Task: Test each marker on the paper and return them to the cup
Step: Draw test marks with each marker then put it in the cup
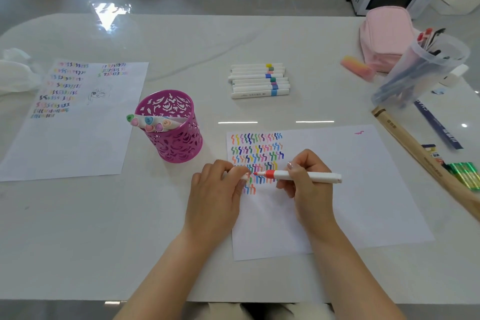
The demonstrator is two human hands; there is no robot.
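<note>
Markers (153, 122) already stand in the cup (179, 145), left of the paper (363, 189). A row (259, 80) lies far on the table (259, 34), probably untested. The right hand (309, 184) grips the red marker (298, 176), tip over the squiggles, and the left hand (215, 189) pinches its cap (245, 176). I judge the task about half done.

A white marker (324, 178) with a red band lies almost level in the right hand (309, 187), its red tip at the coloured squiggles on the white paper (376, 189). The left hand (215, 189) pinches its cap (245, 176). The pink cut-out cup (176, 145) stands upright left of the paper and holds several leaning pens (153, 121). A row of capped markers (259, 80) lies behind the paper
</note>
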